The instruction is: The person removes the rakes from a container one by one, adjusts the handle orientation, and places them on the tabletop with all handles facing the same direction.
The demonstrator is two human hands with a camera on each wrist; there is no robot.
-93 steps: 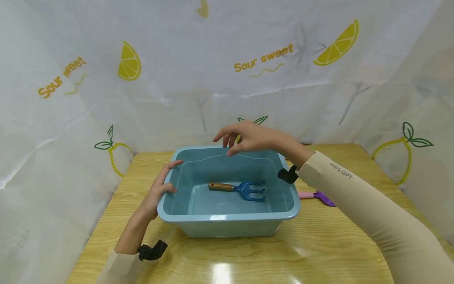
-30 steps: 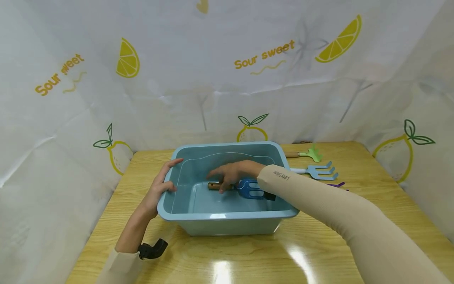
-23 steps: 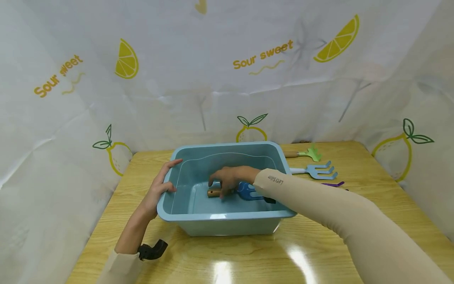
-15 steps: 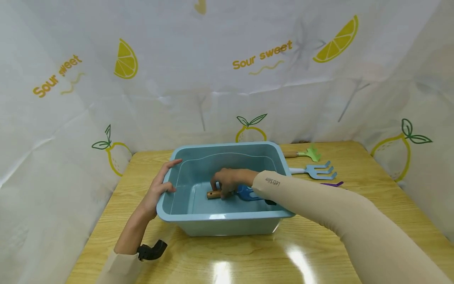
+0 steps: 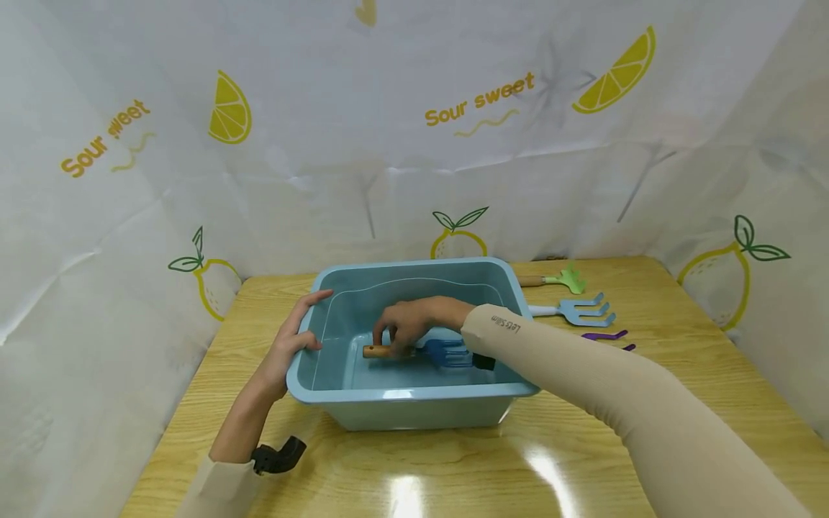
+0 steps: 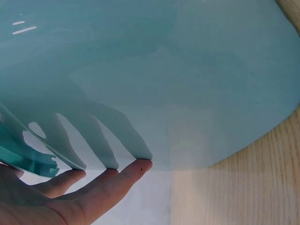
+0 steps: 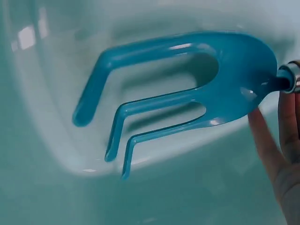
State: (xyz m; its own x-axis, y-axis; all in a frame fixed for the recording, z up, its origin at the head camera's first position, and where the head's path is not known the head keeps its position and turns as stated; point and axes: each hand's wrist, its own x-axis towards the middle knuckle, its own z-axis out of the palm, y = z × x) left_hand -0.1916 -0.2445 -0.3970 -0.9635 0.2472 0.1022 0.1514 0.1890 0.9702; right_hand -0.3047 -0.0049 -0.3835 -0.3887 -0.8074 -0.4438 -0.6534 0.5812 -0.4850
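A pale blue plastic tub [image 5: 414, 396] stands on the wooden table. Inside it is a blue hand rake [image 5: 447, 352] with three bent prongs and a wooden handle. My right hand [image 5: 408, 322] grips that handle from above, with the handle's end poking out past the fingers. In the right wrist view the blue rake head [image 7: 234, 79] shows close over the tub's floor, and the fingers lie by its metal collar. My left hand [image 5: 288, 349] holds the tub's left rim, thumb and index finger over the edge. In the left wrist view several fingertips touch the tub's outer wall [image 6: 187, 93].
To the tub's right lie a green hand rake [image 5: 568, 279] with a wooden handle, a light blue hand rake [image 5: 579, 313] and a purple tool [image 5: 605, 336], partly hidden behind the right sleeve. A white lemon-print sheet [image 5: 363, 173] hangs around the table's back and sides.
My right hand has come down into the tub and taken hold of the rake's handle. The rake has shifted slightly left. My left hand has stayed on the rim.
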